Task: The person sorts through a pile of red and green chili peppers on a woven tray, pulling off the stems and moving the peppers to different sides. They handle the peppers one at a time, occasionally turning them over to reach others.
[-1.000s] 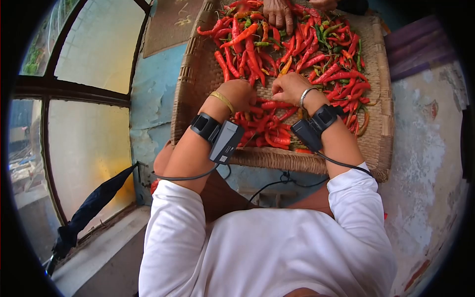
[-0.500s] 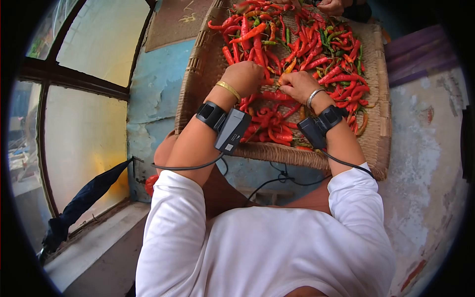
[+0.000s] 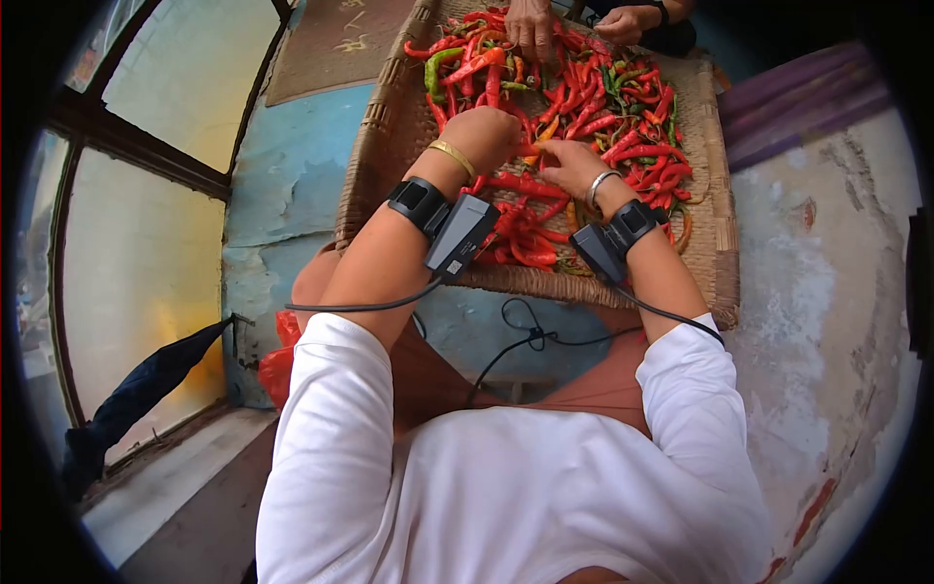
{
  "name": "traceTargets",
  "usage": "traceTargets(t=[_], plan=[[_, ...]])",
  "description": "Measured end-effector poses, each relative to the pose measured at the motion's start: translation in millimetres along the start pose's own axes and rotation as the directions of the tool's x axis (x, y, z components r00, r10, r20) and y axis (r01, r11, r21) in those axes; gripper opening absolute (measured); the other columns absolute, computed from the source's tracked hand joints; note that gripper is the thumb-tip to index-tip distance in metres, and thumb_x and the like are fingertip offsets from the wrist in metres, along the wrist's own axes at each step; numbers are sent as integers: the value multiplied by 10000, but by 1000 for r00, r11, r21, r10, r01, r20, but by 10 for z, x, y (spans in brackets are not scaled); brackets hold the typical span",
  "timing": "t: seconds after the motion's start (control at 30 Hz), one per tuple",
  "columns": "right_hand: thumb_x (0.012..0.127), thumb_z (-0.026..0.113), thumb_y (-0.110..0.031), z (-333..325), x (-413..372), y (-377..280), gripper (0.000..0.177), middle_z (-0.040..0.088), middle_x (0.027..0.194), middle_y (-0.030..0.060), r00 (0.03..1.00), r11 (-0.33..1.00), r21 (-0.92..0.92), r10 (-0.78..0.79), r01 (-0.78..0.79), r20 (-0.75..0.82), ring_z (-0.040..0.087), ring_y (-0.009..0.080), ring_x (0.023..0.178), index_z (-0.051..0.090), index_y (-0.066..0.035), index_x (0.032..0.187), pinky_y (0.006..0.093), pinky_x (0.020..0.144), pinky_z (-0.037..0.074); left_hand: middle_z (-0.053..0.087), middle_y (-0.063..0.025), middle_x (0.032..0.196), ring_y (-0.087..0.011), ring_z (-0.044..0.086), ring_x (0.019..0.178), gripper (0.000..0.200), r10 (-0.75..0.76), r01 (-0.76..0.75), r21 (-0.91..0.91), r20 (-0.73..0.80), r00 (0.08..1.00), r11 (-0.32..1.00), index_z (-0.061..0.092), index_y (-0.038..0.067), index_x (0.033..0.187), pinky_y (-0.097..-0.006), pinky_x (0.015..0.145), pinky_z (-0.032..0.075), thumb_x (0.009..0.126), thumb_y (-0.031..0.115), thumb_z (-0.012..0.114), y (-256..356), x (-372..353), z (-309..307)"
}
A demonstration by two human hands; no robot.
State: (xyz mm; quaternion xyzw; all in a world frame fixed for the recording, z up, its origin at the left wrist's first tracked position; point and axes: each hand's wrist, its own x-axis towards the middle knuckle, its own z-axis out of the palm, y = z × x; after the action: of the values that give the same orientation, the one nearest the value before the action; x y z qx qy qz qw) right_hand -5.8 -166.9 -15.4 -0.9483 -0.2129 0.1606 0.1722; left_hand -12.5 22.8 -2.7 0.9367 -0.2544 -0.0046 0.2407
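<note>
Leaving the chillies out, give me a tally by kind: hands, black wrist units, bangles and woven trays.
Hands: 4, left hand, right hand, another person's hands
Black wrist units: 2
Bangles: 2, gold bangle, silver bangle
Woven tray: 1
Total: 9

The left hand (image 3: 489, 134) is curled with its back to the camera, so its fingers are hidden and what they hold is unclear. The fingertips of the right hand (image 3: 574, 167) lie among the chilies (image 3: 603, 107); their grip is too small to tell. At 12 o'clock the top edge cuts off another person's hands (image 3: 530, 24) and the woven tray (image 3: 718, 234).
</note>
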Motion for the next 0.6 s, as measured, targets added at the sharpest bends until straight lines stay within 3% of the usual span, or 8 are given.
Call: traceTargets(t=[0.07, 0.1, 0.2, 0.33, 0.4, 0.47, 0.53, 0.6], plan=[[691, 647, -206, 207, -39, -48, 367, 560, 963, 147, 986, 969, -246, 32, 8, 161, 522, 312, 950, 555, -84, 1025, 406, 810, 418, 583, -126, 703, -307, 572, 709, 173, -30, 22, 83, 94, 995, 996, 590, 79, 742, -401, 615, 454, 717, 250, 592, -22, -16, 40], [664, 669, -175, 279, -65, -63, 318, 551, 937, 129, 999, 976, -219, 25, -18, 30, 526, 293, 923, 561, -52, 937, 373, 781, 419, 585, -126, 706, -310, 575, 713, 186, -66, 34, 170, 189, 980, 985, 595, 82, 749, -405, 616, 457, 717, 265, 590, -34, -29, 66], [680, 640, -186, 218, -49, -114, 234, 563, 958, 111, 991, 960, -265, 111, -87, 76, 526, 282, 949, 576, -66, 871, 391, 797, 427, 596, -125, 725, -308, 580, 724, 192, -92, 42, 240, 203, 975, 970, 604, 95, 787, -405, 617, 463, 729, 276, 576, -35, -22, 76], [659, 630, -158, 183, -41, -18, 186, 585, 875, 102, 995, 974, -210, 95, -89, 18, 549, 277, 876, 574, -67, 812, 364, 764, 442, 602, -128, 735, -304, 583, 732, 194, -111, 113, 211, -20, 994, 971, 602, 93, 823, -389, 628, 467, 744, 267, 570, -26, 40, 39], [647, 617, -147, 33, -66, -18, 163, 591, 771, 90, 960, 970, -38, 244, -241, 141, 564, 255, 800, 572, -68, 782, 339, 732, 450, 609, -131, 773, -301, 584, 734, 210, -213, 197, -81, -363, 907, 977, 599, 82, 855, -376, 631, 467, 757, 264, 563, 52, 42, -35], [703, 608, -137, -112, -99, 69, 117, 583, 696, 56, 930, 866, 347, 305, -360, 206, 579, 138, 617, 560, -34, 732, 288, 525, 468, 613, -126, 792, -283, 590, 729, 210, -239, 183, -174, -401, 884, 968, 601, 62, 881, -354, 642, 467, 747, 223, 585, 48, 61, -44], [757, 596, -164, -275, -64, 194, 228, 586, 744, 61, 916, 653, 656, 366, -378, 163, 571, 109, 574, 548, -8, 917, 240, 461, 461, 615, -122, 796, -259, 596, 720, 226, -251, 107, -324, -443, 861, 940, 603, 51, 909, -334, 649, 467, 724, 180, 614, 54, 55, -76], [800, 576, -217, -325, -77, 154, 445, 580, 808, 73, 909, 281, 960, 406, -23, -97, 578, 113, 609, 417, -1, 1155, 223, 474, 475, 615, -120, 784, -244, 598, 719, 226, -258, 105, -346, -433, 864, 932, 602, 41, 909, -318, 659, 466, 710, 144, 627, 74, 54, -67]])
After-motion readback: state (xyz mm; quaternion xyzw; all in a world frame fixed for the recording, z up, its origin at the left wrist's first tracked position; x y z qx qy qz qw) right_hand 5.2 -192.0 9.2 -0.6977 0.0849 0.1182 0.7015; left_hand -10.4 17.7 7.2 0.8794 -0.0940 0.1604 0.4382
